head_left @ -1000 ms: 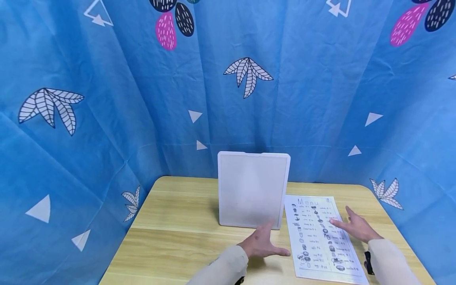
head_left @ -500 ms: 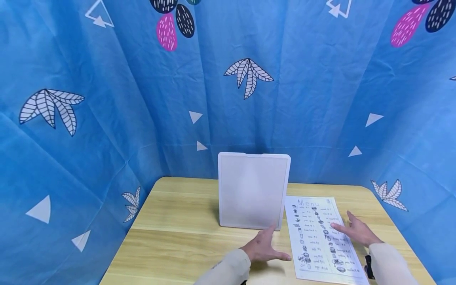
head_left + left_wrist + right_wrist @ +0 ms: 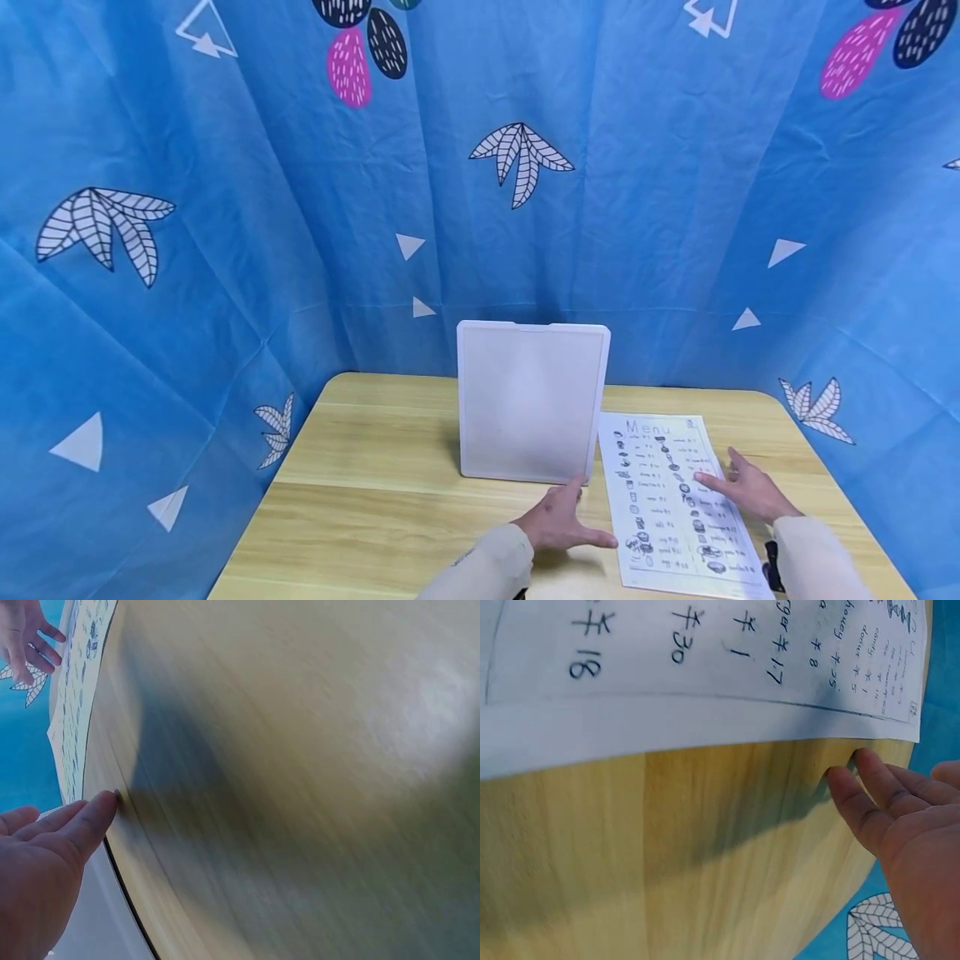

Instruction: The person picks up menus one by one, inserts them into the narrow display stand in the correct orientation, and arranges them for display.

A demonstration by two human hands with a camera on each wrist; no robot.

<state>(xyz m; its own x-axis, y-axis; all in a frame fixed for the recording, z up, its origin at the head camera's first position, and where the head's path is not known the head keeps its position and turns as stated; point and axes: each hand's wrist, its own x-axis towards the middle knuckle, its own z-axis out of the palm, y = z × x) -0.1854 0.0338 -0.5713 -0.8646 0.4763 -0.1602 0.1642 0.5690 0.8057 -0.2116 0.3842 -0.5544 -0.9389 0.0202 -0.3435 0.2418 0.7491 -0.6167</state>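
Note:
A white paper menu (image 3: pixel 660 500) with a handwritten list and small drawings lies flat on the right of the wooden table. My left hand (image 3: pixel 558 521) holds nothing; its fingers are extended, the thumb reaching toward the menu's left edge. In the left wrist view the left fingertips (image 3: pixel 105 802) are right at the wood. On the other side, my right hand (image 3: pixel 753 489) is spread at the menu's right edge, its thumb over the paper. The right wrist view has the right fingertips (image 3: pixel 844 780) close over the wood beside the sheet, casting a shadow.
A white rectangular board (image 3: pixel 532 400) stands upright on the table (image 3: pixel 360 500), just beyond the left hand and left of the menu. A blue patterned curtain (image 3: pixel 525 250) hangs round the back and sides of the table.
My left hand has shifted slightly right and down, nearer the menu's left edge. The right hand has dropped slightly toward the table. Menu and board have stayed put.

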